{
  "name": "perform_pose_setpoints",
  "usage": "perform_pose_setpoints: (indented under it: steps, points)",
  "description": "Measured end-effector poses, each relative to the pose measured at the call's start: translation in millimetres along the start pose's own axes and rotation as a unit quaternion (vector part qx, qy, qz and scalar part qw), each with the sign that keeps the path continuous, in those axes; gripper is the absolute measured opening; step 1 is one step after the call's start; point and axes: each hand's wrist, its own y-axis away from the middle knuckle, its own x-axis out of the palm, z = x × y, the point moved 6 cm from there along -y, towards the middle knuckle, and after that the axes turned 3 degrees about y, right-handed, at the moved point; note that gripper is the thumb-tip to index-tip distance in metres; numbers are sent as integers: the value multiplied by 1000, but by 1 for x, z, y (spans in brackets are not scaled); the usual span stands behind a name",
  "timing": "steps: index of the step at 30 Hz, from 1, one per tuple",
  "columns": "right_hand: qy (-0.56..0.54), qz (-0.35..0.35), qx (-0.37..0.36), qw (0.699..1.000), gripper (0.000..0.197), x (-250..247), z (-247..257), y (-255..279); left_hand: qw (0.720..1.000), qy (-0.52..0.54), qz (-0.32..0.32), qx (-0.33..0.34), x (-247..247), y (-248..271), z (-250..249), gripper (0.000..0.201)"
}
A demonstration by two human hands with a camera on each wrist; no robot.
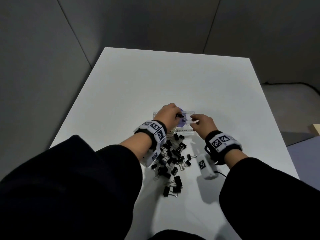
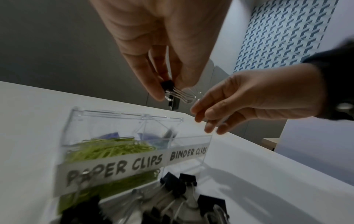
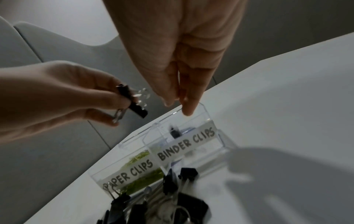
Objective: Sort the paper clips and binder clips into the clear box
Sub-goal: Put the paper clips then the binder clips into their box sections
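A clear two-part box (image 1: 190, 113) labelled PAPER CLIPS and BINDER CLIPS stands mid-table. Green paper clips (image 2: 111, 149) fill its left compartment, and one black binder clip (image 3: 174, 132) lies in the right one. My left hand (image 1: 174, 116) hovers above the box and pinches a couple of black binder clips (image 2: 168, 84) between thumb and fingers. My right hand (image 1: 194, 121) is just right of it with straight, empty fingers; one fingertip (image 3: 188, 112) is at the far rim of the box (image 3: 206, 110). A pile of black binder clips (image 1: 173, 158) lies in front of the box.
A violet round object (image 1: 183, 122) shows at the box under my left hand. The white table (image 1: 190, 80) ends close on the left and far sides. A pale wooden block (image 1: 314, 129) sits off the table's right edge.
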Motion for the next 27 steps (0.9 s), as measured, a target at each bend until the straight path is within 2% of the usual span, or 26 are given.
perform_pose_setpoints:
  steps: [3,7,10,14,17,19,22,27]
  points:
    - [25,-6,-9,1000,22,4,-16,13,1000,-5,20,-1,12,-17,-4,26]
    - [115,118,-36,986,20,30,-40,36,998,-17,64,12,32,-25,-3,27]
    - [171,156,-63,971,28,45,-47,45,996,-26,74,29,36,-23,-4,32]
    - [171,122,-121,970,39,52,-36,47,995,-44,43,73,25,1,-11,28]
    - [218,157,-150,951,59,63,-27,48,988,-96,94,79,33,32,2,28]
    - [249,184,-152,939,67,70,-22,50,980,-135,129,73,43,52,20,32]
    - [277,210,-157,924,73,79,-17,55,967,-189,166,43,56,74,50,49]
    - [315,207,-158,913,64,85,-13,62,953,-217,211,-11,64,94,72,66]
